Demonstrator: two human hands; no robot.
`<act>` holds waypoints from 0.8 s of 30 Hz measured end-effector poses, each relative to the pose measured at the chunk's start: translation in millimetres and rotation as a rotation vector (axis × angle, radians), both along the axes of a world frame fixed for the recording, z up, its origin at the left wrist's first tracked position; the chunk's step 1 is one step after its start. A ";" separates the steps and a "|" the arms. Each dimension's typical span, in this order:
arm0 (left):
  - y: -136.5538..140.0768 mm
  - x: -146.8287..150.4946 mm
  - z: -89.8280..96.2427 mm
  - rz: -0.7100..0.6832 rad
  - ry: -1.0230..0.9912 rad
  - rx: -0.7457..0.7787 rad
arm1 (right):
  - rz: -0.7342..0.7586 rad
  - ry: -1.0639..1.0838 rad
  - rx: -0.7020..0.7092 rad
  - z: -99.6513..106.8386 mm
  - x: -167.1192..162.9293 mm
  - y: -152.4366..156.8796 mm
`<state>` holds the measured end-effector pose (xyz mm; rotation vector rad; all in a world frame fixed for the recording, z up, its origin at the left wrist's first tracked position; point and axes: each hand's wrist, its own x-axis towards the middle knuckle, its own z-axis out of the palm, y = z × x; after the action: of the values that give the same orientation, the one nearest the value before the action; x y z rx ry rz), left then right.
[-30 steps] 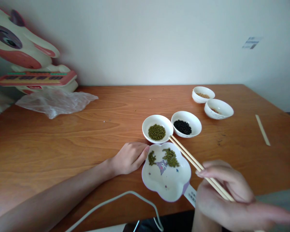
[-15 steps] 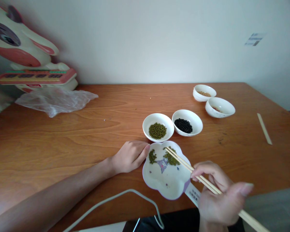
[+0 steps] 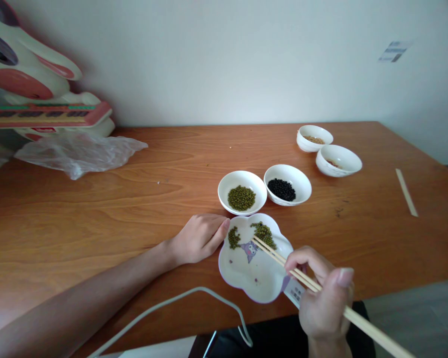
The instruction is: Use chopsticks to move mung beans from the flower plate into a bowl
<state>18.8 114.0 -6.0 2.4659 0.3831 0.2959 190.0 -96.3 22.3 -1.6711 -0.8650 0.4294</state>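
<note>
A pair of wooden chopsticks (image 3: pixel 269 251) is held in my right hand (image 3: pixel 321 293), their tips close together just beside the green beans in the flower-shaped plate (image 3: pixel 242 278). On this white plate with a purple rim and a cartoon print lie two clusters of mung beans: a small one (image 3: pixel 233 238) at the left and a bigger one (image 3: pixel 264 233) at the upper right. My left hand (image 3: pixel 201 238) is closed at the plate's upper left rim, thumb on the edge, other fingers mostly hidden. Touching the plate's far side is a white bowl of mung beans (image 3: pixel 242 198).
Beside it stands a bowl of black beans (image 3: pixel 282 190). Two more white bowls, one with tan grains (image 3: pixel 313 140) and one with reddish bits (image 3: pixel 334 163), are farther back. A chopstick sleeve-like strip (image 3: pixel 406 193), plastic bag (image 3: pixel 82 153), toy keyboard (image 3: pixel 48 115) and pale cable (image 3: pixel 194 292) are around.
The chopstick tips have moved down and slightly left, off the larger bean cluster. My right hand has shifted left. My left hand stays on the plate's rim; the whole view has shifted slightly.
</note>
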 end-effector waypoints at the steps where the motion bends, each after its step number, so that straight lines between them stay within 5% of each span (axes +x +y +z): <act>1: 0.1 0.0 -0.1 0.003 0.006 0.001 | -0.001 0.003 -0.005 -0.2 -0.3 -0.7; 13: 0.2 1.9 1.3 0.012 0.029 0.015 | 0.077 -0.016 -0.015 -17.6 12.2 -12.3; 24: 0.3 0.4 0.0 -0.002 0.030 0.000 | 0.086 -0.076 0.003 -11.5 12.2 -16.3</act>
<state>19.1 114.4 -6.0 2.4734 0.3930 0.2587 202.2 -112.6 10.8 -1.6610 -0.9956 0.4253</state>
